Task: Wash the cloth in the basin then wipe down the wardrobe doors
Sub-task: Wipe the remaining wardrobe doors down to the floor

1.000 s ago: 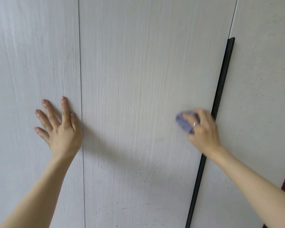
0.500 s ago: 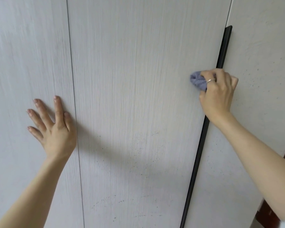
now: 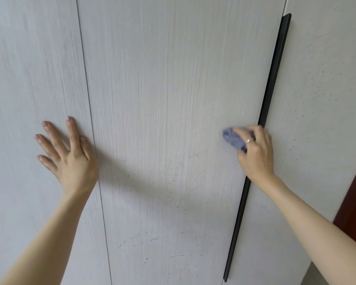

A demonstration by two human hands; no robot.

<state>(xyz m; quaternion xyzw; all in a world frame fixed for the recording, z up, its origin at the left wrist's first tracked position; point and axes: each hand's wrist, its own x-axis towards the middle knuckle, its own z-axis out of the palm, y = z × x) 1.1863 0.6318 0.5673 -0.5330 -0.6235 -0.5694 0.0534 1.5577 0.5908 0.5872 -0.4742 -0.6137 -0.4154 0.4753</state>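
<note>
- The wardrobe doors [image 3: 173, 99] fill your view: pale wood-grain panels, with fine dark specks scattered across the lower half of the middle door and the door to its right.
- A long black handle strip [image 3: 271, 89] runs down the right edge of the middle door (it is the one raised ridge your wipe has to cross).
- Your left hand [image 3: 70, 157] lies flat with fingers spread, pressing the left door right beside the seam with the middle door; it holds nothing.
- Your right hand [image 3: 255, 153] is clenched round the cloth, pressing it against the middle door at its right edge, just beside the handle strip.
- The cloth [image 3: 233, 138] is a small bluish wad, soft and light, probably damp, so it should mould to the panel. Keep it bunched in the palm with fingertips on top; a loose corner could snag on the strip.
</note>
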